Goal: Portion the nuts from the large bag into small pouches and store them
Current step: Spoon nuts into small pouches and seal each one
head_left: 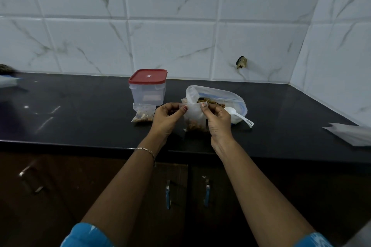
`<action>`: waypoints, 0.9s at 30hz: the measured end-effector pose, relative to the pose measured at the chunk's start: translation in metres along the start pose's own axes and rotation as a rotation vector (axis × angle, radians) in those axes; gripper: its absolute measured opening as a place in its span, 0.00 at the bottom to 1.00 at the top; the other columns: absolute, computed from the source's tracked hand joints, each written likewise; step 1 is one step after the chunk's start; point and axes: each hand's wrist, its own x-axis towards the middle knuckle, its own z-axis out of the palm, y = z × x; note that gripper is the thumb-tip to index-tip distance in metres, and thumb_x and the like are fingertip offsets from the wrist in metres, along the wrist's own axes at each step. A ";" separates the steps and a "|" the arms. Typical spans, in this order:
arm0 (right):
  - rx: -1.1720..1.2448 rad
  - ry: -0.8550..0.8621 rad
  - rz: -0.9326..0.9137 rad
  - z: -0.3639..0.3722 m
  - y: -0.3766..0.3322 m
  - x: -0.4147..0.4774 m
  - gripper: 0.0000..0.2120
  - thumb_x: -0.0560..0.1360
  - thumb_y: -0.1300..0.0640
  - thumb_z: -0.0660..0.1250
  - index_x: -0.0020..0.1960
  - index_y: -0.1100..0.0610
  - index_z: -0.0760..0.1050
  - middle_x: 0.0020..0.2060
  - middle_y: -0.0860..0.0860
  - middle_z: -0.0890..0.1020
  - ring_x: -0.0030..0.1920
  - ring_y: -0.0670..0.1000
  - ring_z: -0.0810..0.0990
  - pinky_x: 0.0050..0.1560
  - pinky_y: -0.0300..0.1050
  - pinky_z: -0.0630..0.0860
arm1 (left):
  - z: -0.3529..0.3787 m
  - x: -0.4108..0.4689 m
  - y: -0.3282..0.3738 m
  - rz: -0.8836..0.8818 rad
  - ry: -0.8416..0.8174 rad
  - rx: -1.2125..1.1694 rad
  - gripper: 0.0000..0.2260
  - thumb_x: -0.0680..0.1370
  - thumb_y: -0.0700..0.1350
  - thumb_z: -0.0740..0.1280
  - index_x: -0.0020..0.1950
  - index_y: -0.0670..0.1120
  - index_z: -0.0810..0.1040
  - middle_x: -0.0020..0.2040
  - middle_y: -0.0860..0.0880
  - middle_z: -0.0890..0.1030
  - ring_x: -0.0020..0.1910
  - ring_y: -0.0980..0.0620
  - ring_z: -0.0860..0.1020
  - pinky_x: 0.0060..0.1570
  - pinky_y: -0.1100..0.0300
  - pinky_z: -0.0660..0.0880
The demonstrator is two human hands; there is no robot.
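On the glossy black table, near the tiled wall, stands a square clear plastic container with a red lid. Just in front of it lies a small clear pouch with nuts in its lower part. Beside that is the left hand, a thin bracelet on its wrist; its thumb and fingertips pinch the top left corner of a second small translucent pouch, which has nuts at the bottom and is held upright just over the table. The right hand pinches the same pouch's top right corner, its other fingers curled. Right behind the held pouch the large translucent plastic bag of nuts lies open, and a white plastic spoon rests against its right side. Well apart, at the table's right edge, lies a flat pile of pale plastic pieces.
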 end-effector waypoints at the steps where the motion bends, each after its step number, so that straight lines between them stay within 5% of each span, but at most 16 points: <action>1: 0.007 0.008 -0.007 0.000 0.000 0.000 0.03 0.74 0.55 0.72 0.45 0.54 0.81 0.42 0.46 0.83 0.49 0.47 0.81 0.56 0.53 0.80 | 0.000 0.000 -0.001 0.001 0.005 0.000 0.02 0.75 0.41 0.71 0.47 0.45 0.82 0.46 0.48 0.83 0.46 0.55 0.82 0.44 0.65 0.78; 9: -0.002 0.024 -0.067 -0.001 0.006 0.005 0.03 0.75 0.57 0.71 0.47 0.57 0.81 0.45 0.49 0.84 0.48 0.45 0.81 0.47 0.39 0.78 | -0.001 0.002 -0.003 -0.007 0.027 0.019 0.04 0.77 0.43 0.70 0.51 0.45 0.81 0.48 0.49 0.83 0.48 0.57 0.81 0.46 0.65 0.78; 19: 0.041 -0.080 -0.031 -0.002 0.000 -0.001 0.07 0.74 0.56 0.72 0.46 0.60 0.82 0.42 0.49 0.85 0.46 0.47 0.83 0.49 0.46 0.82 | -0.002 0.001 -0.001 -0.038 -0.092 -0.024 0.03 0.76 0.41 0.70 0.49 0.44 0.81 0.52 0.44 0.83 0.52 0.50 0.81 0.49 0.59 0.79; 22: -0.074 -0.145 -0.055 0.000 0.000 -0.004 0.12 0.74 0.56 0.72 0.49 0.66 0.80 0.43 0.54 0.84 0.44 0.48 0.84 0.44 0.43 0.82 | -0.003 0.000 -0.001 -0.033 -0.103 -0.009 0.04 0.76 0.41 0.70 0.50 0.44 0.81 0.52 0.44 0.82 0.52 0.51 0.81 0.47 0.62 0.79; 27: -0.111 -0.203 -0.062 -0.002 -0.001 -0.006 0.06 0.76 0.59 0.70 0.51 0.60 0.81 0.47 0.54 0.85 0.46 0.46 0.84 0.40 0.36 0.79 | -0.002 -0.001 0.000 -0.037 -0.120 -0.006 0.03 0.75 0.41 0.71 0.48 0.46 0.82 0.48 0.48 0.83 0.49 0.56 0.82 0.44 0.65 0.78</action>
